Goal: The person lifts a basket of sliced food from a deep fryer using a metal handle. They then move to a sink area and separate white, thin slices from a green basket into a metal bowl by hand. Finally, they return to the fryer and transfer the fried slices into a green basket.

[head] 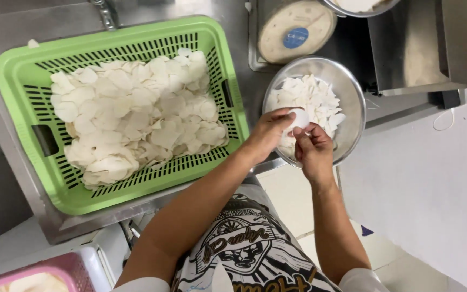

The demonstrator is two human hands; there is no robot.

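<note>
Two hands meet over a round metal bowl (352,92). The left hand (268,132) and the right hand (312,148) both pinch one thin white slice (300,117), fingers shut tight on it. The slice sits right between the two hands, just above the near edge of the bowl.

Under and behind the pinched slice, the bowl holds a heap of white pieces (312,97). The hands cover the near part of the heap, so that part is hidden.

To the left of the hands stands a big green plastic basket (109,200) with slots in its walls. It is full of pale round slices (136,119). The left arm reaches up past the basket's near right corner.

Beyond the bowl, farther from the hands, sits a round pale lid with a blue sticker (297,27). Only the edge of another metal bowl (352,11) shows past that.

Far down on the left, well apart from the hands, is a pink basket (66,267) with some pale slices inside.
</note>
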